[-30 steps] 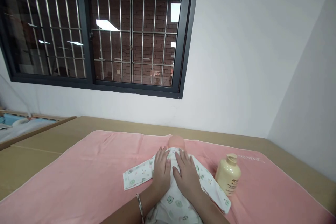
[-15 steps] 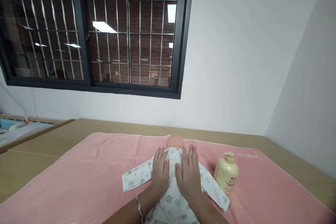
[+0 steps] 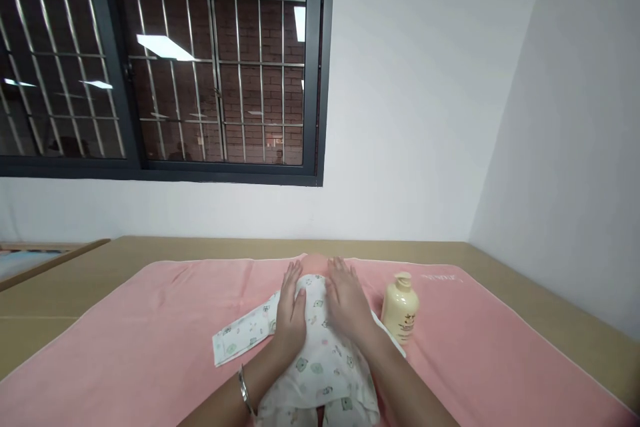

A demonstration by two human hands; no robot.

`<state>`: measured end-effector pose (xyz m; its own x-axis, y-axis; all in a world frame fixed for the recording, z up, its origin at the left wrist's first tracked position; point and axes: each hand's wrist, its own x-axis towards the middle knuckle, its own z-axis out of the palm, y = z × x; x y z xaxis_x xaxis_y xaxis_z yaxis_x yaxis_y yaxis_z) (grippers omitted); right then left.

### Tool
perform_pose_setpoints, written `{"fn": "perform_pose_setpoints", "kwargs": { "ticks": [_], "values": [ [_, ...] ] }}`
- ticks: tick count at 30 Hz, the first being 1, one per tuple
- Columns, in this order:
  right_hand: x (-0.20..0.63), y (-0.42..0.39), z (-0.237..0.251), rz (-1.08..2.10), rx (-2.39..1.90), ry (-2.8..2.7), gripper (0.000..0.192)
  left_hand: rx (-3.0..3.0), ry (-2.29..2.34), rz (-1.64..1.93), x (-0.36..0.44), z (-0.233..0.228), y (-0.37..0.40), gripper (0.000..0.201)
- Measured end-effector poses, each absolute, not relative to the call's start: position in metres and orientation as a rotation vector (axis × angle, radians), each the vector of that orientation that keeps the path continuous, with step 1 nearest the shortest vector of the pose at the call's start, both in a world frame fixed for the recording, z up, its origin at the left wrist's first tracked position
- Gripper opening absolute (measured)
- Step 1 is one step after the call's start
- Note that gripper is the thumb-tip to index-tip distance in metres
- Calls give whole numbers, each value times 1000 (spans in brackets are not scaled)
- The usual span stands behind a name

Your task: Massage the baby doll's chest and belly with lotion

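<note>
A baby doll [image 3: 313, 262] lies on a pink towel [image 3: 150, 333], dressed in a white printed garment [image 3: 313, 360] with small animal figures. Only a sliver of its pink head shows past my fingers. My left hand [image 3: 291, 310] rests flat on the left side of the doll's chest, fingers spread, with a metal bangle on the wrist. My right hand [image 3: 346, 303] lies flat on the right side of the chest, fingers pointing toward the head. One sleeve of the garment stretches out to the left on the towel. Neither hand grips anything.
A cream pump bottle [image 3: 400, 307] stands upright on the towel just right of my right hand. The towel covers a tan table [image 3: 490, 273] set against a white wall in a corner. A barred dark window [image 3: 210, 67] is above. A wooden-framed surface [image 3: 30, 260] sits at far left.
Both hands have slid up the doll's chest toward its head, now covering most of it. The view has swung to the right, shifting everything leftward.
</note>
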<state>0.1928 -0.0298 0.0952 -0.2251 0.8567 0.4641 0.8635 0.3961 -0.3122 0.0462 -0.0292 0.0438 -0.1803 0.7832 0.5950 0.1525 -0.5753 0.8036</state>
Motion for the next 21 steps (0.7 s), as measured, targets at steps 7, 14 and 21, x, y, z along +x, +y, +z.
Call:
{"fn": "perform_pose_setpoints", "kwargs": {
  "ticks": [7, 14, 21],
  "values": [
    [278, -44, 158, -48, -1909, -1915, 52, 717, 566, 1253, 119, 108, -42, 42],
    [317, -61, 166, 169, -1948, -2092, 38, 370, 427, 820, 171, 125, -29, 57],
    [317, -70, 177, 239, -1881, -2039, 40, 294, 456, 811, 178, 115, -19, 58]
  ]
}}
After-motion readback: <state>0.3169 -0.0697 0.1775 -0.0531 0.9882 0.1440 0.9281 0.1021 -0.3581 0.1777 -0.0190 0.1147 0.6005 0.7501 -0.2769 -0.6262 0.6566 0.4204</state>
